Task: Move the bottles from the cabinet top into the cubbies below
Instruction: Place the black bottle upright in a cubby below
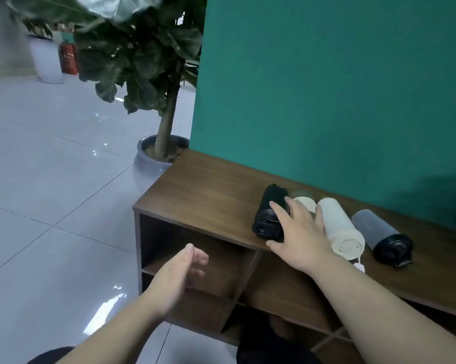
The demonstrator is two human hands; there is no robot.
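On the cabinet top [208, 190], a right hand [298, 232] spreads its grip over the black bottle [267, 216] lying at 9 o'clock of three others, left hand [179, 269] open and empty below; a loose grasp could roll it off the edge.

Count, cabinet top [211, 190]: four bottles, all lying on their sides. One black bottle [269, 214]; two cream bottles, one mostly hidden [304, 202] and one in full view [341, 228]; one grey bottle with black cap [382, 237]. Hands: two. Potted plants: one near [153, 82], another blurred far behind.
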